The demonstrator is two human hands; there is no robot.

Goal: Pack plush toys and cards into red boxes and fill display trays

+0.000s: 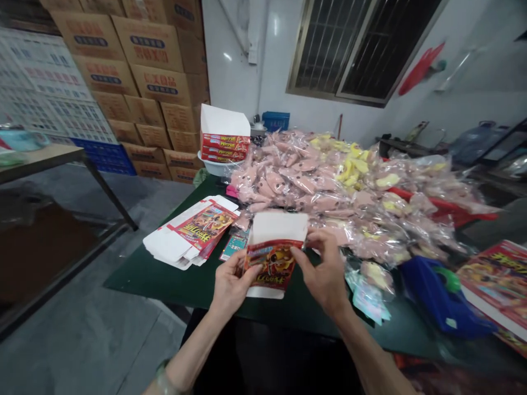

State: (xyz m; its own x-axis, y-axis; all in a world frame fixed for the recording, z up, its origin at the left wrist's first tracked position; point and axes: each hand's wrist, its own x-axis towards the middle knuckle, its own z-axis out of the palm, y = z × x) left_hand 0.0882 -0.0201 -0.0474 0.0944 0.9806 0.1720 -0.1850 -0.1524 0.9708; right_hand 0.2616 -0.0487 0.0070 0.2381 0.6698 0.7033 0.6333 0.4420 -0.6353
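Note:
A red printed carton (274, 260) with white flaps is held up over the front of the green table (173, 285). My left hand (233, 280) grips its left side, thumb across the printed front. At the upper right edge, my right hand (325, 269) pinches the carton between thumb and fingers. Left of it lies a stack of flattened cartons (197, 227) of the same print. A small teal card (234, 248) sits between the stack and the carton. Nearer my right hand are pale blue and pink packets (370, 299) and a plastic-wrapped piece (375, 274).
Clear-wrapped pink and yellow pieces (304, 175) are heaped across the table's back. A white basin (222, 164) holds several filled cartons (224, 148). To the right stand a blue tape dispenser (436, 302) and more printed cartons (500, 274). Cardboard boxes (154, 49) are piled behind.

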